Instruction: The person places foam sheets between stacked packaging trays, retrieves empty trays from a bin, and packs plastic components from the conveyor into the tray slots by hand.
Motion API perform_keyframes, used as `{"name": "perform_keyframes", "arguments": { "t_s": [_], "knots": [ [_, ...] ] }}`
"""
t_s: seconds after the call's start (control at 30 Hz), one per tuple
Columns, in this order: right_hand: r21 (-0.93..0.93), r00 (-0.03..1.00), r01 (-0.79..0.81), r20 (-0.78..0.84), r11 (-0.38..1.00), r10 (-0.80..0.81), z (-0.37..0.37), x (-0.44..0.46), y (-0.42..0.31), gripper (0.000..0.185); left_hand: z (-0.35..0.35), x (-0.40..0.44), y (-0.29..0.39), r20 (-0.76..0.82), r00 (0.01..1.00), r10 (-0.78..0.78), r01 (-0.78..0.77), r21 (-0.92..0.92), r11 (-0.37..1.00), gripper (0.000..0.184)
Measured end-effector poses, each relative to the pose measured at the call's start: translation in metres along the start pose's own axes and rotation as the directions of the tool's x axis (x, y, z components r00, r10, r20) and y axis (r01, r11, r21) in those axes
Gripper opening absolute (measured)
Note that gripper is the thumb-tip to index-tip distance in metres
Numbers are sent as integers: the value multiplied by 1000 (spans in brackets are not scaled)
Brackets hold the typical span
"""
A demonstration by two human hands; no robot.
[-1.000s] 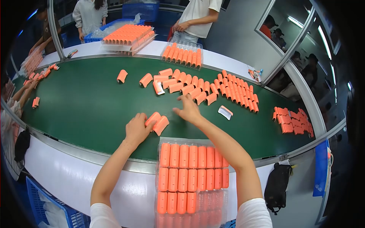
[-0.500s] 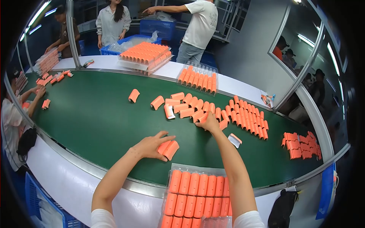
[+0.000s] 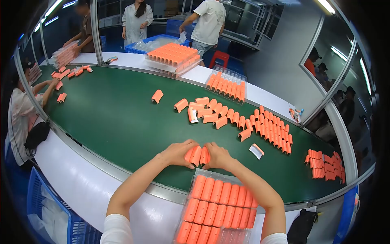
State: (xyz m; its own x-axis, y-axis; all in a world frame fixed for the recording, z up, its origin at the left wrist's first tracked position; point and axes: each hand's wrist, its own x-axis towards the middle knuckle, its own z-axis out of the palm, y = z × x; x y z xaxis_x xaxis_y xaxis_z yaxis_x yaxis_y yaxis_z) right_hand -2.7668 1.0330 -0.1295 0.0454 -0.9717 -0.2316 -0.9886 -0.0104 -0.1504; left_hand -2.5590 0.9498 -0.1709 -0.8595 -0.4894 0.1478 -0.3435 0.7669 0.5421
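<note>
My left hand (image 3: pixel 179 153) is closed around orange curved plastic covers (image 3: pixel 196 156), apparently two side by side, just above the green belt. Facing it, my right hand (image 3: pixel 218 157) grips another orange cover (image 3: pixel 204 155) between thumb and fingers. The held covers stand nearly touching, arched side up. Directly below the hands, a clear plastic tray (image 3: pixel 198 172) holds rows of the same covers. Its lower right pockets (image 3: pixel 233 236) show bare plastic. My fingertips are partly hidden behind the covers.
Loose covers (image 3: pixel 210 118) lie scattered across the green belt (image 3: pixel 134 122), with one white-lined piece (image 3: pixel 256 151) turned over. Denser rows (image 3: pixel 273 130) lie to the right. Filled trays (image 3: pixel 170 57) are stacked on the far ledge. A blue crate (image 3: pixel 53 203) stands lower left. Other people work beyond.
My right hand has come back from the scattered covers with one cover and now meets my left hand. The view has shifted, so the belt and trays appear farther right.
</note>
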Motion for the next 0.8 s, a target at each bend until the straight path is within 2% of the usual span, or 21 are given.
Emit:
{"name": "perform_keyframes", "arguments": {
  "t_s": [0.1,0.2,0.27,0.33,0.43,0.53,0.6,0.8],
  "knots": [
    [57,998,-11,-60,998,14,10,-4,-8,94,11,-2,7,-93,996,14,-10,37,999,91],
    [70,990,80,-126,994,-71,14,-6,2,90,13,-1,12,-91,995,-46,45,-13,999,88],
    [71,990,82,-122,994,-73,8,-10,-1,88,10,-4,20,-115,992,-55,57,14,998,89],
    [75,989,86,-124,993,-77,0,-22,-10,87,-1,-13,39,-139,988,-62,70,48,996,89],
    [28,965,137,-228,990,-127,-18,-54,-25,84,-20,-28,74,-185,981,-63,84,110,990,86],
    [-15,937,153,-315,988,-149,-39,-86,-39,84,-34,-40,112,-277,961,-17,64,163,985,80],
    [-110,888,169,-414,980,-200,-49,-102,-42,85,-38,-43,133,-368,929,32,50,211,976,76],
    [-147,877,149,-437,978,-199,-65,-161,-48,86,-32,-54,177,-384,916,113,10,303,953,73]
  ]
}}
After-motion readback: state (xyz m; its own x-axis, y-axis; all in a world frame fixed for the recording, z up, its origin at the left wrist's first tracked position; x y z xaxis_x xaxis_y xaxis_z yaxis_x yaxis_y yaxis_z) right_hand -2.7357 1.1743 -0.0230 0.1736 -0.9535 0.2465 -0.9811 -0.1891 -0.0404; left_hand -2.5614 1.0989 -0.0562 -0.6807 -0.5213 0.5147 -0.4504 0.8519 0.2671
